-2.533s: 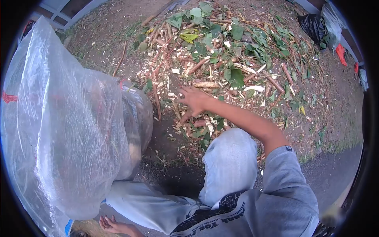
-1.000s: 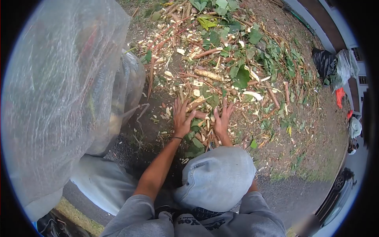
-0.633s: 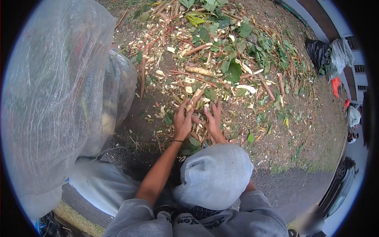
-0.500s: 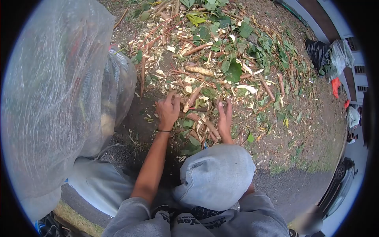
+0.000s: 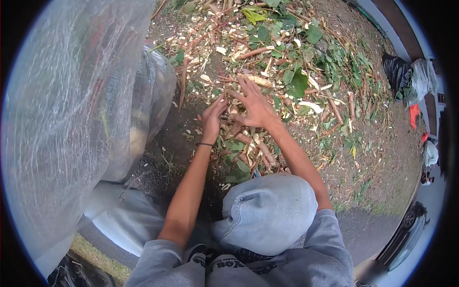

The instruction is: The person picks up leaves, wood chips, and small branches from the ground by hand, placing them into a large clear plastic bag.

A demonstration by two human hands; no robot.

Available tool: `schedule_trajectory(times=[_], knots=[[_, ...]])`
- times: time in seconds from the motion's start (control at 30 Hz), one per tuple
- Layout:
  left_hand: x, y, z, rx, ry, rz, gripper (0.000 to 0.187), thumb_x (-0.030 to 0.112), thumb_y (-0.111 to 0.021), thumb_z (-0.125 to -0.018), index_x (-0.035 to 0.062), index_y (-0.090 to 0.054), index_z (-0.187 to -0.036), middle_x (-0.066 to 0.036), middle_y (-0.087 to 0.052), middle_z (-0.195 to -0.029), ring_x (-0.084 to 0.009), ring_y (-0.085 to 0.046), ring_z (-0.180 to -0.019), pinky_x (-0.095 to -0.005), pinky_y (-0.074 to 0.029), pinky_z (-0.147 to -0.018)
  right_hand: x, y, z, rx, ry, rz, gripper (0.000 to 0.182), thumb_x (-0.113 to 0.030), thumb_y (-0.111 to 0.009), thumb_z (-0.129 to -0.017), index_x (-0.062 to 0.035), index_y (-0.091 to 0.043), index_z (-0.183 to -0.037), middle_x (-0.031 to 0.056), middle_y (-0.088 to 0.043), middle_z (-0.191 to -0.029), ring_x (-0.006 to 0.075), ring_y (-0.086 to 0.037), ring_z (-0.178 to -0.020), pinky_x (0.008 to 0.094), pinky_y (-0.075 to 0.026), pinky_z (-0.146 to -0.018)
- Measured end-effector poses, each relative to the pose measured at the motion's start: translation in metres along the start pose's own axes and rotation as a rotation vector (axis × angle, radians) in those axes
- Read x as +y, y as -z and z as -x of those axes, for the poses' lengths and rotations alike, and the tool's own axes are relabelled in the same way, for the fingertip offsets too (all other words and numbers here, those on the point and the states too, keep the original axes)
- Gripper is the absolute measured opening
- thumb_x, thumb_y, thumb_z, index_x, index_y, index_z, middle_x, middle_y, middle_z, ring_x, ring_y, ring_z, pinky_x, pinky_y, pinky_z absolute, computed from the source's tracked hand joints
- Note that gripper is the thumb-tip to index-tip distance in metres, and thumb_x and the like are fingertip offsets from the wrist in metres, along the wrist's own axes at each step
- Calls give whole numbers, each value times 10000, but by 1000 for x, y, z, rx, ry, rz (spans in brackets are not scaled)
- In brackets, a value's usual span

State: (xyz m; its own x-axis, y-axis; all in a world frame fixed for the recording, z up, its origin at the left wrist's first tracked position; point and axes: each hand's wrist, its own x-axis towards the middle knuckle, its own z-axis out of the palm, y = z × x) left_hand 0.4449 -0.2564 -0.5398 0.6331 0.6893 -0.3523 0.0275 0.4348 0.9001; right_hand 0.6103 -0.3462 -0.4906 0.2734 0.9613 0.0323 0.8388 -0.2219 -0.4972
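My left hand (image 5: pixel 213 117), a dark band at its wrist, is cupped on edge over the litter of woody bits, fingers stretched forward. Right beside it, my right hand (image 5: pixel 256 105) reaches in from the right with fingers spread, palm down. Their fingertips nearly meet; what lies under the palms is mostly hidden, and I see nothing gripped. Pale chips and brown cut stem pieces (image 5: pixel 264 152) lie just below the hands. A peeled, yellowish stick (image 5: pixel 258 80) rests beyond the right fingertips, with a broad green leaf (image 5: pixel 298 83) to its right.
A large translucent plastic sack (image 5: pixel 71 119) bulges along the left. Leaves and twigs (image 5: pixel 330 60) cover the ground ahead. A black plastic bag (image 5: pixel 397 74) and an orange item (image 5: pixel 413 115) lie far right. My bent knee (image 5: pixel 270 210) rises below the hands.
My right hand has swung left and forward from beside the stem pieces, its fingers spreading next to my left hand. My left hand has turned and shifted slightly right. The view moved a little.
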Motion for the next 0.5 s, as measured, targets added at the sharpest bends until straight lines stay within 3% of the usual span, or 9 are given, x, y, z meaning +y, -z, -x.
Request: schedule_trajectory(times=[0.03,0.1,0.13,0.17,0.23,0.27,0.33,0.4,0.5], knots=[[7,7,12,191,-13,140,418,190,-449,-996,-47,-552,-1325,-176,-611,-1299,-251,-578,-1206,-354,-422,-1050,-2,-7,-4,-139,76,53,795,-548,-690,-762,-225,-454,-1448,203,-175,-1602,466,-194,-1448,529,-158,-1205],[11,22,36,351,11,162,414,194,-457,-994,-56,-551,-1310,-173,-633,-1253,-256,-600,-1166,-346,-438,-1031,-9,-10,-7,-495,127,304,820,-609,-684,-751,-281,-443,-1462,184,-186,-1605,444,-206,-1451,506,-190,-1204],[12,29,47,516,31,186,411,198,-466,-993,-66,-550,-1296,-170,-656,-1207,-261,-622,-1125,-338,-455,-1012,-10,-9,-4,-499,130,307,820,-609,-684,-751,-281,-443,-1462,184,-186,-1605,444,-206,-1451,506,-190,-1204],[3,37,56,522,32,193,411,198,-466,-993,-66,-550,-1296,-170,-656,-1207,-261,-622,-1125,-338,-455,-1012,-7,-9,1,-512,55,186,778,-607,-684,-752,-281,-486,-1430,175,-202,-1602,439,-214,-1450,495,-197,-1204],[-21,51,69,378,-43,-232,425,257,-467,-997,-14,-533,-1317,-208,-612,-1284,-323,-577,-1206,-392,-388,-1074,6,-22,14,-448,-5,48,668,-524,-731,-735,-265,-595,-1335,149,-283,-1579,422,-245,-1446,468,-233,-1193],[-21,46,76,390,-48,-224,425,257,-467,-997,-14,-533,-1317,-208,-612,-1284,-323,-577,-1206,-392,-388,-1074,8,-26,20,-452,9,55,668,-524,-731,-735,-265,-595,-1335,149,-283,-1579,422,-245,-1446,468,-233,-1193],[-19,19,85,248,-86,-796,532,289,-564,-946,-4,-479,-1382,-252,-441,-1448,-394,-412,-1351,-487,-345,-1107,7,-25,29,-377,-52,-113,615,-416,-775,-712,-254,-633,-1289,155,-363,-1539,406,-278,-1437,471,-259,-1180],[-19,-7,99,50,-76,-1016,609,337,-606,-907,49,-459,-1424,-276,-258,-1543,-449,-200,-1444,-558,-218,-1155,13,-15,40,-311,-27,-164,578,-319,-778,-723,-197,-638,-1271,158,-430,-1493,395,-325,-1414,467,-290,-1165],[-40,-11,103,-69,-251,-1122,649,349,-622,-876,86,-448,-1444,-280,-221,-1559,-465,-134,-1461,-580,-160,-1169,10,9,48,-27,-434,-948,578,-275,-760,-716,-92,-621,-1246,146,-467,-1454,395,-423,-1339,461,-380,-1102]])
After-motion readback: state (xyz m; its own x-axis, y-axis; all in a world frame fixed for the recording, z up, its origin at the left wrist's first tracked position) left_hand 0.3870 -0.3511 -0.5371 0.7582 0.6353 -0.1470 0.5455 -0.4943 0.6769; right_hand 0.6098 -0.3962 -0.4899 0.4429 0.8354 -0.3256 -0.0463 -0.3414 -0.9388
